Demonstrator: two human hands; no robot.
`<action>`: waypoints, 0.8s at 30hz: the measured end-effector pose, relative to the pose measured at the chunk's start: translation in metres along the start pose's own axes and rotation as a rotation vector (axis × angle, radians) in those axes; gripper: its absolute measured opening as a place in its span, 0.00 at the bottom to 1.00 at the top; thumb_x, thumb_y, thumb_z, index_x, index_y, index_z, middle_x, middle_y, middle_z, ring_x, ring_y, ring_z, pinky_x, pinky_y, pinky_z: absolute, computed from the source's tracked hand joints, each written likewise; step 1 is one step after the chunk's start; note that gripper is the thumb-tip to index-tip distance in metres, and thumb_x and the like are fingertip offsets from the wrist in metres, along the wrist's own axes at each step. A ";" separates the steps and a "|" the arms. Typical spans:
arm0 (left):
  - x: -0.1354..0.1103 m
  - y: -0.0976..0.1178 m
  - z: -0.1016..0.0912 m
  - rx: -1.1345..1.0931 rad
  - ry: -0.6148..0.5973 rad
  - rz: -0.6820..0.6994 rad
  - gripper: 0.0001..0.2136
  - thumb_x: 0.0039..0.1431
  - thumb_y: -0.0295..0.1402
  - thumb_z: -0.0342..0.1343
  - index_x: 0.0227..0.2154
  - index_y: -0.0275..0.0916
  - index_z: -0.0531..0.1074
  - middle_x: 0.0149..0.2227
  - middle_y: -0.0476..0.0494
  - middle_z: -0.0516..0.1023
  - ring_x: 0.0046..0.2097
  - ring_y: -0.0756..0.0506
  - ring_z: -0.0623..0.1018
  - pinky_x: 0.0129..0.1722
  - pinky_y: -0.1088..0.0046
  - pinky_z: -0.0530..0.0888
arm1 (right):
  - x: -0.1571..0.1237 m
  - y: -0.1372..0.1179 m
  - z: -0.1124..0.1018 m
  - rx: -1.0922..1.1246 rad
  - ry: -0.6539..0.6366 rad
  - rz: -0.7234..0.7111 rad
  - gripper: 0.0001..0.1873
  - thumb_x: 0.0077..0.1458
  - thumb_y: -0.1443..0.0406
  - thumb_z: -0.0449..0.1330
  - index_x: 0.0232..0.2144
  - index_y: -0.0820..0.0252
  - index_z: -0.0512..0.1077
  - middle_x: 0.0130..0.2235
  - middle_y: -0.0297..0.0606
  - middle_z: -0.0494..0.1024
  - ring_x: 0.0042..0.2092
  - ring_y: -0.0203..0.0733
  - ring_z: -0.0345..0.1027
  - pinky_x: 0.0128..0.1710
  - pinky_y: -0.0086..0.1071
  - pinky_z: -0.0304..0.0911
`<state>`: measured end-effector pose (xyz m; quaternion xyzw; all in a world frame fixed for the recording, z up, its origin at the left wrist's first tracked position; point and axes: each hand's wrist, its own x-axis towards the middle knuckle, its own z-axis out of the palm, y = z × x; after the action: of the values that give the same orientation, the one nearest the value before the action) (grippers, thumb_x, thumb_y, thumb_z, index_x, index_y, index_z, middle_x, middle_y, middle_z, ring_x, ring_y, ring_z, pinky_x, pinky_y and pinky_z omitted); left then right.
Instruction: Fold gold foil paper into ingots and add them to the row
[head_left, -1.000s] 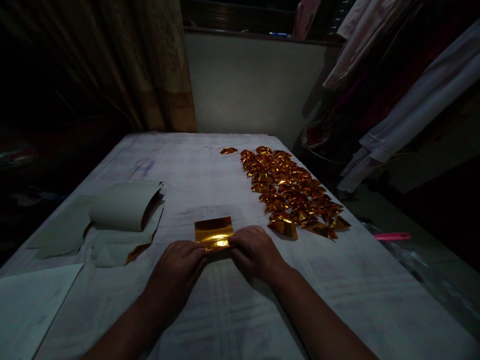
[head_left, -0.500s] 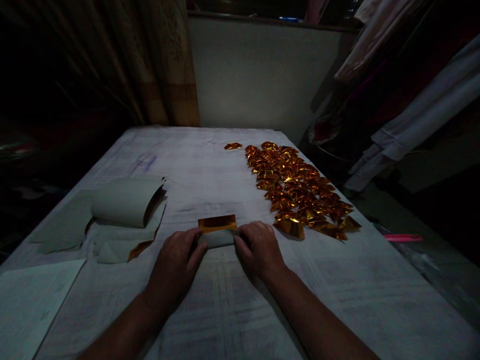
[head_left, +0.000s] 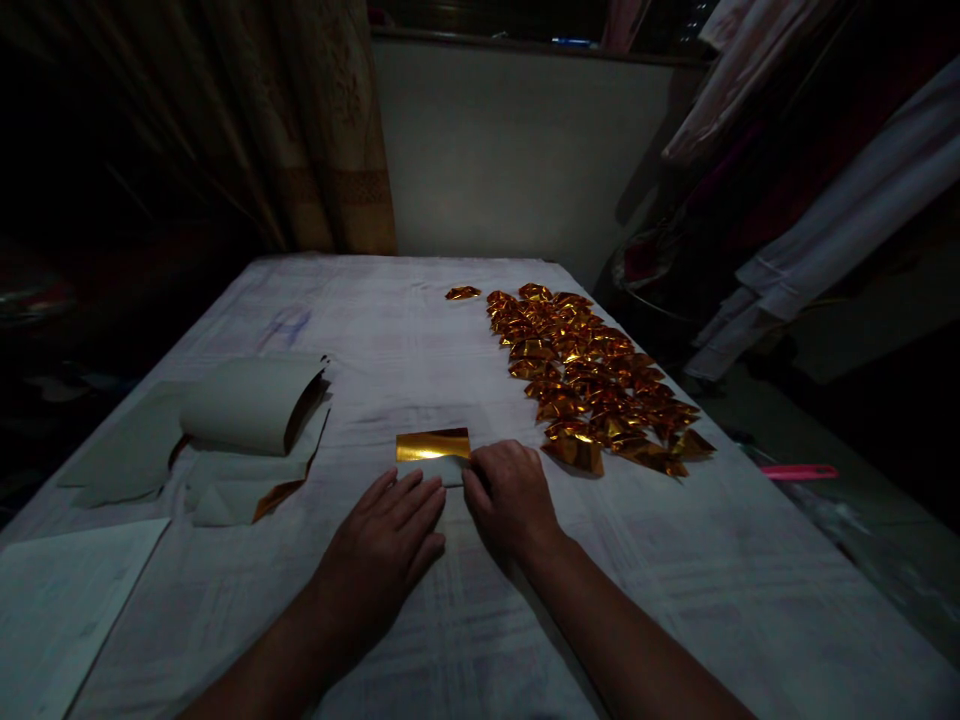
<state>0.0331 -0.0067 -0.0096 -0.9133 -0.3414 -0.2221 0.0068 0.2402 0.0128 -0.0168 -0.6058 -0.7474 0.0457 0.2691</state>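
Observation:
A small sheet of gold foil paper (head_left: pixel 433 446) lies on the white-covered table (head_left: pixel 465 620), its near edge folded over so the pale back shows. My left hand (head_left: pixel 382 545) lies flat on that fold with fingers stretched out. My right hand (head_left: pixel 510 498) is curled, its fingertips pressing the fold's right end. Several folded gold foil pieces (head_left: pixel 592 385) are laid in rows at the right of the table.
Curled pale sheets with gold undersides (head_left: pixel 240 420) lie at the left. A flat pale sheet (head_left: pixel 60 600) sits at the near left corner. Curtains hang behind, clothes hang at the right, and a pink object (head_left: pixel 796 471) lies beyond the table's right edge.
The foil's near edge was folded up over itself. My left hand went from pinching the edge to lying flat across the fold. My right hand stayed at the right end.

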 end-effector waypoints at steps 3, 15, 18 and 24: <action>-0.002 -0.001 0.002 -0.011 -0.017 -0.008 0.17 0.70 0.35 0.49 0.58 0.36 0.71 0.57 0.37 0.77 0.58 0.38 0.76 0.62 0.50 0.68 | 0.000 0.001 0.000 0.008 -0.001 -0.007 0.05 0.58 0.68 0.60 0.29 0.56 0.71 0.31 0.37 0.77 0.38 0.45 0.66 0.40 0.37 0.51; -0.005 -0.005 0.005 0.029 -0.051 -0.009 0.19 0.72 0.38 0.47 0.60 0.37 0.68 0.60 0.38 0.74 0.61 0.40 0.74 0.63 0.54 0.70 | -0.003 0.000 0.005 0.045 0.049 0.033 0.19 0.57 0.69 0.60 0.52 0.60 0.70 0.37 0.39 0.78 0.42 0.47 0.68 0.46 0.39 0.54; -0.006 -0.005 0.004 0.062 -0.053 -0.004 0.20 0.72 0.38 0.47 0.61 0.36 0.67 0.61 0.38 0.73 0.62 0.40 0.73 0.63 0.55 0.70 | -0.003 0.000 0.003 0.035 0.030 0.009 0.17 0.57 0.70 0.60 0.50 0.58 0.72 0.37 0.38 0.79 0.43 0.46 0.67 0.45 0.38 0.54; -0.009 0.001 0.004 0.127 -0.095 0.006 0.21 0.73 0.37 0.43 0.64 0.36 0.63 0.65 0.39 0.69 0.65 0.41 0.69 0.63 0.57 0.70 | -0.001 -0.003 -0.003 -0.017 -0.047 -0.016 0.05 0.59 0.70 0.59 0.34 0.56 0.74 0.34 0.37 0.78 0.41 0.45 0.66 0.43 0.37 0.53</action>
<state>0.0296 -0.0119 -0.0169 -0.9215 -0.3519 -0.1564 0.0494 0.2392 0.0102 -0.0138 -0.6010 -0.7586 0.0514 0.2464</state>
